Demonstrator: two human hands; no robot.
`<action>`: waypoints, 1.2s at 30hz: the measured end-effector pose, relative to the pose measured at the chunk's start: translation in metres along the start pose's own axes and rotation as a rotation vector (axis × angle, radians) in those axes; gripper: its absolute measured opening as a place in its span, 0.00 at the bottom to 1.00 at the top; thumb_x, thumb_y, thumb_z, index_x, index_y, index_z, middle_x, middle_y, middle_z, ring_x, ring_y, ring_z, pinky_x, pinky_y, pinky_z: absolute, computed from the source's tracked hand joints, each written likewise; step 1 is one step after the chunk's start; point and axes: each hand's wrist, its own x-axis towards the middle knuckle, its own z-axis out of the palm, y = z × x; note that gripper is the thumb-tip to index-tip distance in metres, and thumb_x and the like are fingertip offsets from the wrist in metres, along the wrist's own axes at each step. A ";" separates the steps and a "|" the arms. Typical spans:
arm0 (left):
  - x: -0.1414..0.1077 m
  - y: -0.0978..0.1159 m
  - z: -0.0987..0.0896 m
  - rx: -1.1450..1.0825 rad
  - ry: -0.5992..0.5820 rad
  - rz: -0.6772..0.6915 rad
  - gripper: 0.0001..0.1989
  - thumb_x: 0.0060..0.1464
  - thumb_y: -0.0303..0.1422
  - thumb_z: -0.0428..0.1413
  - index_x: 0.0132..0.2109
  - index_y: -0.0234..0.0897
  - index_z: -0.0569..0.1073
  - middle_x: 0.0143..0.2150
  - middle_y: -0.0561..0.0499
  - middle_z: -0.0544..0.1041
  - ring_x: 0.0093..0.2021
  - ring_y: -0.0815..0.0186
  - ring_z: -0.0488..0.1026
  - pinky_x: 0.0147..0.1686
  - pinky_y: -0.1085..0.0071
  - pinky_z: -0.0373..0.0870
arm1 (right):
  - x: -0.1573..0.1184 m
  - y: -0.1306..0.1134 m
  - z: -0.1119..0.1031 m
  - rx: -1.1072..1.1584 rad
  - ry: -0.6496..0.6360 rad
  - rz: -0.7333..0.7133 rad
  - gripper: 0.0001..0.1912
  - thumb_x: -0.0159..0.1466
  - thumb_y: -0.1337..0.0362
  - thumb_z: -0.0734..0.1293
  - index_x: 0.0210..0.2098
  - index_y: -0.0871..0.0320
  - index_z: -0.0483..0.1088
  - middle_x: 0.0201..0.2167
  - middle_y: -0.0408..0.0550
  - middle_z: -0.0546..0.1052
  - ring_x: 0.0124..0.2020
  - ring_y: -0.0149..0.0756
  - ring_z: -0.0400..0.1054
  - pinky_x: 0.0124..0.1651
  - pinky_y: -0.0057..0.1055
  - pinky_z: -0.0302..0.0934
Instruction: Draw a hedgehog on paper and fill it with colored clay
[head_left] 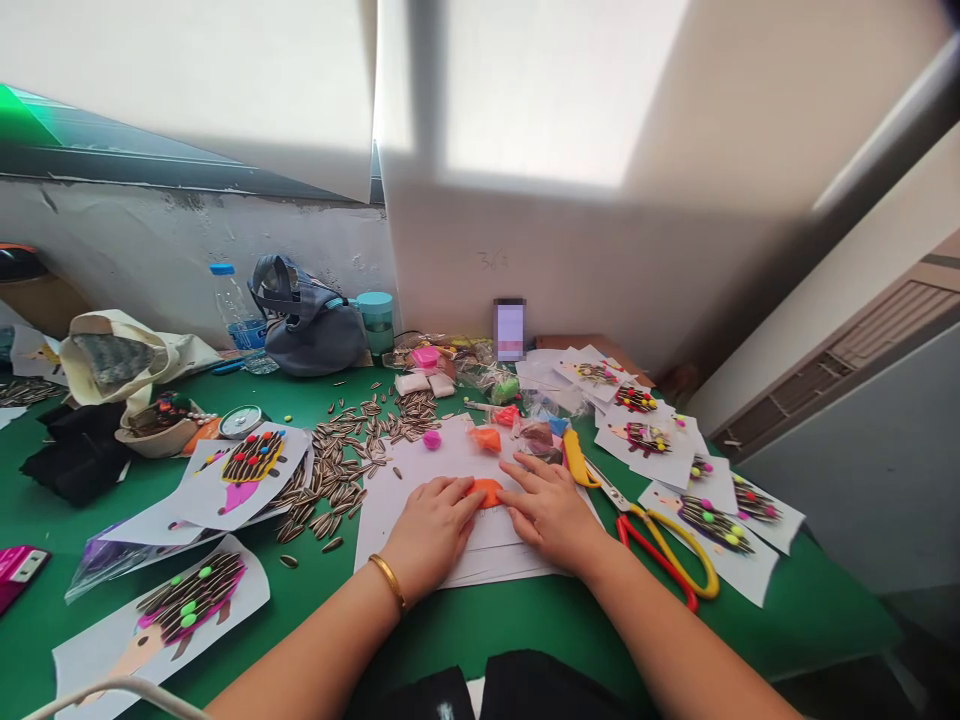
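A flattened piece of orange modelling clay (486, 492) lies on a stack of white paper (480, 572) in front of me. My left hand (429, 525) rests on the paper with its fingers stretched toward the clay, fingertips on its left edge. From the other side, my right hand (553, 512) touches the clay's right edge, its fingers spread and lying flat. Neither hand is wrapped around the clay. Just beyond are a bag of orange clay (486, 439) and a small magenta clay ball (431, 440). Sunflower seeds (341, 465) spread to the left of the paper.
Scissors with red and yellow handles (679, 555) and a yellow-handled tool (576, 458) lie right of my hand. Seed-decorated hedgehog pictures (709, 520) cover the right side, with others on the left. A phone (510, 330), blue bag (315, 325) and water bottle (244, 315) stand behind.
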 end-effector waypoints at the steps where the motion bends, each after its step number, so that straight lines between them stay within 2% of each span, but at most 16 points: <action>1: 0.000 0.000 0.000 0.000 0.001 0.001 0.20 0.60 0.30 0.52 0.58 0.47 0.69 0.61 0.50 0.71 0.57 0.55 0.66 0.57 0.53 0.64 | 0.000 -0.001 -0.001 -0.002 -0.005 -0.005 0.15 0.66 0.64 0.62 0.48 0.45 0.75 0.62 0.44 0.68 0.65 0.48 0.55 0.58 0.48 0.50; 9: 0.001 -0.001 0.002 -0.013 0.033 0.009 0.20 0.60 0.30 0.52 0.58 0.48 0.69 0.60 0.49 0.71 0.56 0.56 0.67 0.57 0.53 0.64 | -0.001 -0.008 -0.003 -0.017 -0.001 -0.062 0.15 0.66 0.63 0.63 0.50 0.45 0.74 0.61 0.45 0.69 0.65 0.47 0.55 0.57 0.45 0.52; 11: 0.001 -0.001 0.001 -0.020 0.030 0.009 0.21 0.59 0.29 0.52 0.59 0.48 0.68 0.60 0.50 0.71 0.56 0.56 0.67 0.57 0.53 0.64 | 0.000 -0.006 -0.003 -0.008 0.035 -0.044 0.16 0.66 0.62 0.63 0.51 0.46 0.73 0.61 0.45 0.70 0.63 0.46 0.57 0.58 0.45 0.52; 13: 0.001 0.000 0.000 -0.032 0.028 -0.004 0.23 0.57 0.28 0.54 0.59 0.48 0.67 0.59 0.50 0.72 0.56 0.56 0.67 0.56 0.53 0.64 | 0.001 -0.001 -0.004 -0.006 0.124 0.037 0.17 0.67 0.62 0.62 0.53 0.48 0.72 0.58 0.46 0.72 0.61 0.46 0.59 0.59 0.44 0.51; 16: 0.001 0.001 -0.002 -0.048 0.034 -0.043 0.27 0.54 0.27 0.56 0.61 0.46 0.65 0.58 0.49 0.73 0.55 0.55 0.67 0.56 0.53 0.64 | 0.004 0.012 -0.006 -0.046 0.287 0.257 0.20 0.68 0.61 0.61 0.58 0.54 0.68 0.57 0.50 0.72 0.59 0.46 0.60 0.60 0.44 0.51; 18: 0.001 0.001 -0.004 -0.053 0.042 -0.064 0.27 0.53 0.28 0.56 0.60 0.45 0.66 0.57 0.48 0.72 0.54 0.55 0.68 0.55 0.53 0.64 | 0.005 0.021 -0.006 -0.083 0.329 0.371 0.22 0.68 0.60 0.60 0.60 0.56 0.65 0.58 0.52 0.71 0.59 0.48 0.59 0.59 0.45 0.51; 23: 0.004 0.000 -0.005 -0.054 0.092 -0.079 0.21 0.54 0.29 0.56 0.56 0.43 0.70 0.52 0.45 0.72 0.51 0.55 0.69 0.52 0.55 0.65 | 0.013 0.030 -0.009 -0.138 0.235 0.441 0.23 0.69 0.62 0.58 0.63 0.57 0.61 0.62 0.53 0.67 0.61 0.49 0.57 0.57 0.48 0.52; 28: 0.006 0.000 -0.008 -0.076 0.185 -0.094 0.11 0.58 0.31 0.53 0.48 0.40 0.74 0.46 0.45 0.73 0.46 0.58 0.70 0.49 0.58 0.66 | 0.036 0.043 -0.021 -0.145 0.083 0.467 0.21 0.67 0.63 0.61 0.60 0.54 0.64 0.62 0.54 0.67 0.62 0.50 0.57 0.54 0.49 0.55; 30: 0.006 0.001 -0.010 -0.080 0.208 -0.106 0.07 0.60 0.31 0.51 0.41 0.38 0.74 0.41 0.46 0.73 0.42 0.59 0.69 0.45 0.60 0.67 | 0.046 0.052 -0.024 -0.131 0.029 0.490 0.19 0.65 0.64 0.63 0.55 0.54 0.69 0.61 0.54 0.68 0.62 0.52 0.57 0.54 0.51 0.55; 32: 0.006 0.001 -0.013 -0.092 0.232 -0.117 0.09 0.62 0.32 0.50 0.34 0.37 0.72 0.36 0.47 0.72 0.38 0.61 0.68 0.41 0.63 0.66 | 0.055 0.060 -0.024 -0.109 -0.022 0.499 0.13 0.64 0.64 0.65 0.48 0.54 0.74 0.59 0.54 0.70 0.61 0.54 0.58 0.54 0.53 0.56; 34: 0.007 0.000 -0.014 -0.125 0.265 -0.124 0.12 0.63 0.33 0.48 0.31 0.38 0.70 0.33 0.48 0.71 0.35 0.61 0.67 0.37 0.64 0.66 | 0.059 0.062 -0.025 -0.092 -0.012 0.495 0.10 0.65 0.65 0.64 0.43 0.53 0.75 0.58 0.53 0.71 0.61 0.53 0.59 0.55 0.54 0.56; 36: 0.007 0.000 -0.016 -0.192 0.311 -0.128 0.14 0.64 0.35 0.48 0.30 0.38 0.69 0.32 0.49 0.70 0.35 0.62 0.67 0.37 0.64 0.65 | 0.058 0.055 -0.027 -0.047 0.082 0.426 0.10 0.66 0.65 0.63 0.45 0.53 0.74 0.59 0.51 0.70 0.62 0.51 0.58 0.57 0.54 0.55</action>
